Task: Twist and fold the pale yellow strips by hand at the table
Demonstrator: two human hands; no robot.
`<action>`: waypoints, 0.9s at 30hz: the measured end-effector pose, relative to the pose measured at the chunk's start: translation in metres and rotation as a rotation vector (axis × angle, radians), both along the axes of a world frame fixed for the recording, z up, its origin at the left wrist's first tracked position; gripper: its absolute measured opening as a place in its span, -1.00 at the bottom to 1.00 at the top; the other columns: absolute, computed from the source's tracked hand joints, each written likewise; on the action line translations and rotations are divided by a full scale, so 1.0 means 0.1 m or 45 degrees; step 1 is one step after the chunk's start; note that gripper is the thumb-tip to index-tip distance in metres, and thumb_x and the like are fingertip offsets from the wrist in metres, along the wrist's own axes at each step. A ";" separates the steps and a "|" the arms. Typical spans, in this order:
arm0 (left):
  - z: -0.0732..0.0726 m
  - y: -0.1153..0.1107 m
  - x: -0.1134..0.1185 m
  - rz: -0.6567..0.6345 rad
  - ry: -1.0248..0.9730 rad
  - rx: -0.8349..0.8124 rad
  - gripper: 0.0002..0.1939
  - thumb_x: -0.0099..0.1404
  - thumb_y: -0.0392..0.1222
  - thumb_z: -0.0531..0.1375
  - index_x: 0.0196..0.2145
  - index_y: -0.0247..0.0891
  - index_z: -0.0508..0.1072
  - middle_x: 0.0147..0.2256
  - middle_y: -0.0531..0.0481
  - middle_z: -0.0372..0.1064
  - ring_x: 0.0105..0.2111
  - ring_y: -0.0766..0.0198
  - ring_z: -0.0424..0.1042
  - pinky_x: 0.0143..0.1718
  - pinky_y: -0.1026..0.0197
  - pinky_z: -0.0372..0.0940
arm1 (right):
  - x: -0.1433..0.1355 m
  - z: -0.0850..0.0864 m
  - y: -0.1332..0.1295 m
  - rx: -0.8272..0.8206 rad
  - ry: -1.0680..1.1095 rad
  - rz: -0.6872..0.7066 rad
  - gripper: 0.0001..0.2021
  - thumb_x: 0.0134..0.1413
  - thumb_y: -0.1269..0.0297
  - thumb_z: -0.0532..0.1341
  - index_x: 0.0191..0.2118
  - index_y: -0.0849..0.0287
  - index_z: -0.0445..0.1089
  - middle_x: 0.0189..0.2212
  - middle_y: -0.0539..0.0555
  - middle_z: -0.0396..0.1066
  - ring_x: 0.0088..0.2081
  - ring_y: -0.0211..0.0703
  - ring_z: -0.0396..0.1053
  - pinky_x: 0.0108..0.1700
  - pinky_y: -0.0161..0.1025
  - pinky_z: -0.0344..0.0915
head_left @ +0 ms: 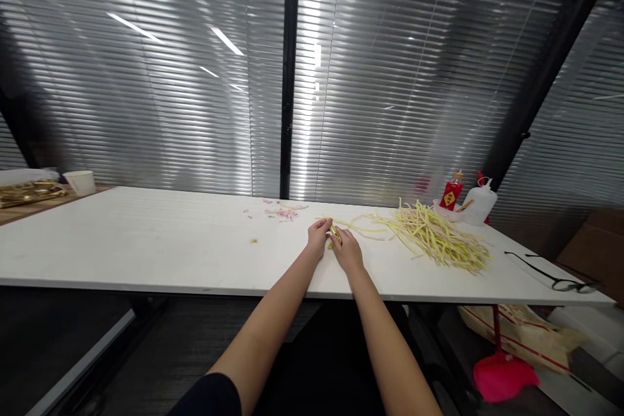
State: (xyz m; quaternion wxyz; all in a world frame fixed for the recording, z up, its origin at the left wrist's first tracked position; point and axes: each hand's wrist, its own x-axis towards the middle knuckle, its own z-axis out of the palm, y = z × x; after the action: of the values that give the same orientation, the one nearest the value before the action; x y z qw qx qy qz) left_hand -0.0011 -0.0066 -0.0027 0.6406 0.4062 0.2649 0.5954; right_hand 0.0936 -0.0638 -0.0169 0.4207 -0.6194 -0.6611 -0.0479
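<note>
My left hand (320, 234) and my right hand (347, 248) meet above the white table (160, 240). Between their fingertips is a short, folded yellow-green strand (335, 231), pinched from both sides. Its exact kind is too small to make out. Some thin strands (365, 229) trail across the table on the right, toward a large loose pile of long yellow-green and pale strands (433, 237). Just beyond my left hand lie scattered small pink and purple loops (287, 213), which look like little rubber bands.
Behind the pile stand a red-labelled bottle (451, 192) and a white squeeze bottle (480, 203). Eyeglasses (565, 283) rest near the right edge. A white cup (80, 182) and gold packaging (32, 193) are at far left. A red dustpan (504, 377) is on the floor.
</note>
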 end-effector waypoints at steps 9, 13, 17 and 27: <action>-0.01 0.00 0.00 -0.044 0.023 0.012 -0.64 -0.11 0.04 0.37 -0.51 -0.30 0.43 -0.55 0.08 0.23 -0.52 0.42 0.23 -0.46 0.32 0.12 | 0.04 -0.04 0.04 0.008 0.050 -0.005 -0.66 0.24 0.24 0.02 0.09 0.10 0.31 -0.20 0.10 0.36 -0.18 -0.16 0.34 -0.16 -0.32 0.20; -0.01 -0.01 0.00 -0.056 0.014 0.014 -0.65 -0.10 0.03 0.37 -0.50 -0.30 0.44 -0.52 0.06 0.24 -0.49 0.41 0.24 -0.45 0.32 0.13 | 0.04 -0.05 0.04 -0.007 -0.002 -0.058 -0.67 0.25 0.24 0.02 0.07 0.12 0.33 -0.24 0.10 0.37 -0.22 -0.17 0.34 -0.20 -0.33 0.19; 0.01 -0.03 0.00 -0.064 0.015 0.024 -0.65 -0.09 0.02 0.36 -0.53 -0.31 0.41 -0.54 0.08 0.22 -0.51 0.42 0.22 -0.45 0.32 0.11 | 0.03 -0.04 0.02 -0.007 -0.074 -0.101 -0.68 0.27 0.24 -0.01 0.06 0.12 0.34 -0.24 0.10 0.38 -0.24 -0.18 0.34 -0.25 -0.34 0.16; 0.00 -0.03 0.01 -0.042 0.067 0.052 -0.59 -0.13 0.08 0.36 -0.60 -0.30 0.34 -0.60 0.10 0.17 -0.56 0.43 0.16 -0.48 0.30 0.04 | 0.01 0.02 -0.02 -0.022 -0.208 -0.134 -0.71 0.29 0.28 -0.04 -0.12 0.14 0.42 -0.29 0.08 0.42 -0.31 -0.20 0.33 -0.30 -0.32 0.07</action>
State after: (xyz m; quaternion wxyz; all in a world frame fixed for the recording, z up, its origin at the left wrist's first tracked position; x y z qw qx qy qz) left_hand 0.0002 -0.0091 -0.0027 0.6346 0.4389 0.2630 0.5791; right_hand 0.0946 -0.0661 -0.0150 0.3567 -0.6509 -0.6603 -0.1146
